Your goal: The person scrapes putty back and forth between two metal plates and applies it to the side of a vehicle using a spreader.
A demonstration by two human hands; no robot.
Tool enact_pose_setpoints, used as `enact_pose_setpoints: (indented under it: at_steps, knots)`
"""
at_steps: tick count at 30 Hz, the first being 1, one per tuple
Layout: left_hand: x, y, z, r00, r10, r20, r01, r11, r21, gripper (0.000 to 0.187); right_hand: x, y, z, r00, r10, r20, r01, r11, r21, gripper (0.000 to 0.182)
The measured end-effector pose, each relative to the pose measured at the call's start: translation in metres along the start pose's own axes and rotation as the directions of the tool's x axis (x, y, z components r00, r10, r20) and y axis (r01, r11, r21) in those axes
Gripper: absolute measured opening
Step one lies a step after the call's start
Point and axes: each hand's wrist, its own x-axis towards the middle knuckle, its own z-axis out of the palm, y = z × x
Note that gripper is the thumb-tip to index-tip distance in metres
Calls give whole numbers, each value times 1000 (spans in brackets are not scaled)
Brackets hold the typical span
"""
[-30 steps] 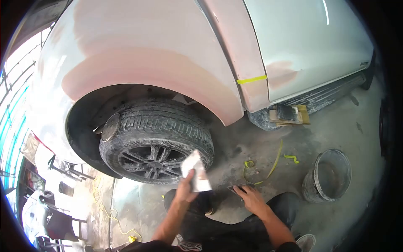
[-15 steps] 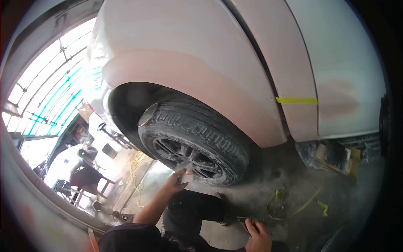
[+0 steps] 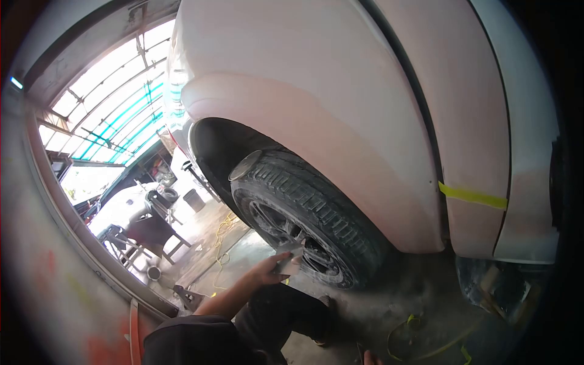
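My left hand (image 3: 267,271) is closed on a thin, flat, greyish plate (image 3: 294,250), which looks like a filler spreader, in front of the dusty wheel (image 3: 298,207). At the bottom edge, only the fingertips of my right hand (image 3: 370,359) show. A thin dark edge (image 3: 359,349) beside them belongs to a flat piece mostly cut off by the frame. Above the wheel, the car's fender (image 3: 286,79) is white with dull pinkish patches. Yellow tape (image 3: 472,195) crosses the lower panel to the right of the gap.
Loose yellow tape (image 3: 413,319) lies on the dusty floor. A plastic-wrapped bundle (image 3: 490,286) sits under the car at right. Leftward are a yellow cord (image 3: 222,234), a dark bin (image 3: 194,200), and a paint-smeared panel (image 3: 55,292) close by.
The view has turned, so the car sits further right and lower. My left hand has shifted right with the plate; my right hand has sunk mostly out of the frame.
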Motion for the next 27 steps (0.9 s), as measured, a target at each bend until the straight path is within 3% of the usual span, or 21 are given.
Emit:
enact_pose_setpoints:
  at_steps: [3,6,12,14,18,24,27]
  knots:
    - [28,-5,-23,998,-26,51,27,1000,-10,34,6,19,8,997,-60,-42,59,998,-32,53]
    - [13,-5,-4,999,-4,37,4,1000,-9,35,12,34,15,990,-115,-87,110,992,-63,54]
    - [16,-5,-7,999,-14,35,15,999,-29,34,21,-11,-24,1000,3,-25,-5,997,-77,60]
    - [19,-5,-11,999,-30,25,31,998,-52,34,25,24,-2,1000,1,-12,-2,998,-57,60]
    - [8,-2,2,999,-34,34,36,997,-74,35,28,-8,-21,998,18,-57,-22,998,-64,57]
    - [22,-7,3,990,-42,138,51,997,-62,35,36,40,5,999,-23,-26,16,973,-229,54]
    - [33,-13,-5,992,-56,111,66,994,-91,33,39,16,1,993,116,-11,-116,970,-214,50]
